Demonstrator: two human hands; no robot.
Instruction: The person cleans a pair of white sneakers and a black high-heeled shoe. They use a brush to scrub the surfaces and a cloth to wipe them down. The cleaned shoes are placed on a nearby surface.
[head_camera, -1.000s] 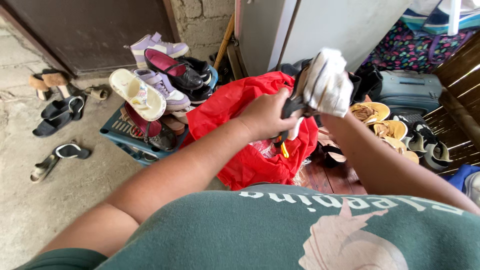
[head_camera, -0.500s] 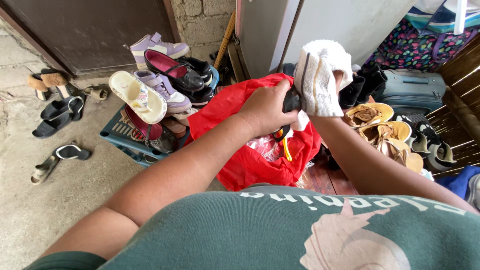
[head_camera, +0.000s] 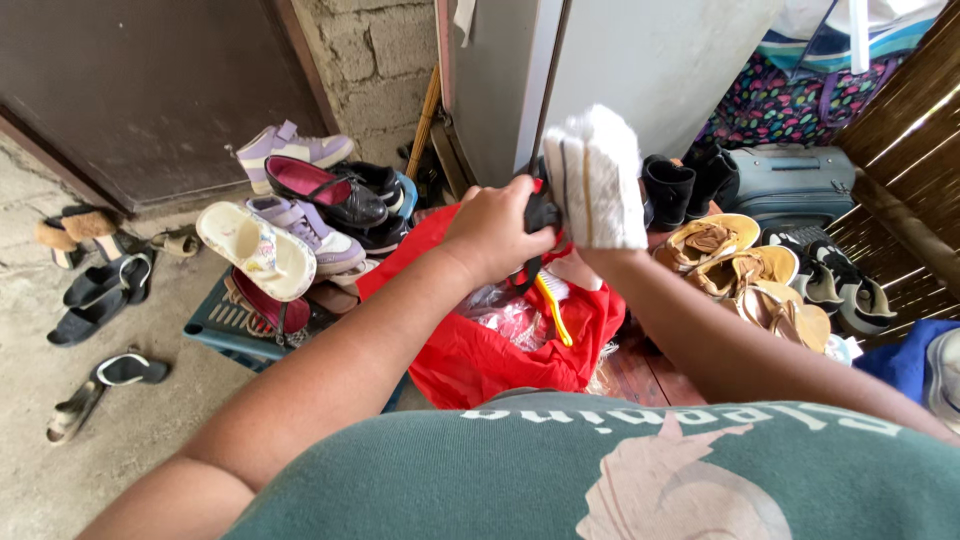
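My left hand (head_camera: 493, 228) grips a black shoe (head_camera: 541, 213), of which only a small part shows between my hands. My right hand (head_camera: 596, 178) is wrapped in a white cloth (head_camera: 600, 190) with thin stripes and presses it against that shoe. Both hands are raised over an open red plastic bag (head_camera: 480, 360). Inside the bag lie crumpled clear plastic and a yellow brush (head_camera: 553, 308).
A blue crate (head_camera: 225, 325) at the left holds several shoes, among them a white patterned clog (head_camera: 256, 250) and purple sneakers. Loose sandals lie on the concrete floor at far left. Tan sandals (head_camera: 745, 270), black boots and a grey suitcase (head_camera: 790, 185) stand at the right.
Both hands have risen a little with the shoe. The cloth-wrapped right hand has shifted left and upward over the shoe.
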